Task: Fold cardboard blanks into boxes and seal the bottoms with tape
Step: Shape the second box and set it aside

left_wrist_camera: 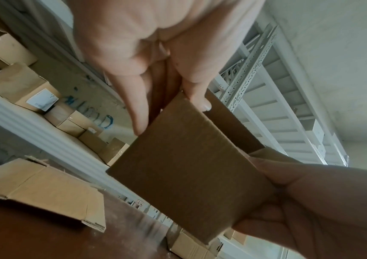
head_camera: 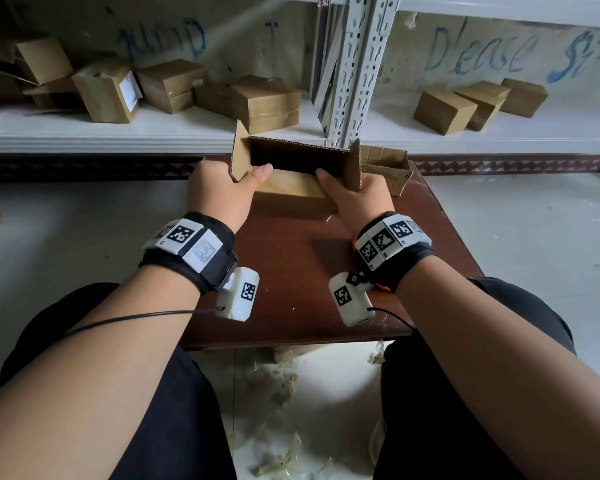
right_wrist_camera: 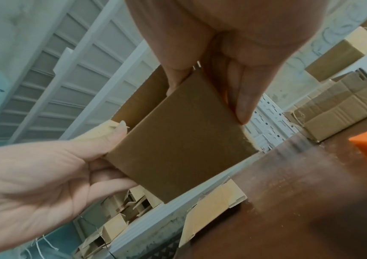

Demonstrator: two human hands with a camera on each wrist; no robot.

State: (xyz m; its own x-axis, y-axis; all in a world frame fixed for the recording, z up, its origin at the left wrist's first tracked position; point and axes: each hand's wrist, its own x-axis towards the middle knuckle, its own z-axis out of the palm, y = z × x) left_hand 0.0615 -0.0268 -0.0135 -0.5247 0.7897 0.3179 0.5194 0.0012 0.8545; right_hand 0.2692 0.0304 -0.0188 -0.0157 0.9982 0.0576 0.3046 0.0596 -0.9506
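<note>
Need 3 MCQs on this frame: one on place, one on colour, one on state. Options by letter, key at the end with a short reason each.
1. Where is the flat cardboard blank?
A. On the table, beyond the right hand
B. On the person's lap
C. On the floor under the table

2. What colour is the table top?
A. White
B. Reddish brown
C. Green

3. What state is the box held between the left hand and the right hand in?
A. Closed and taped all round
B. Crushed flat
C. Opened up, with both end flaps standing out

Key: 1 A, the head view shows it lying at the table's far edge past the right hand. 2 B, the bare surface near the wrists is reddish brown. 3 C, the dark inside shows and a flap stands out at each end.
</note>
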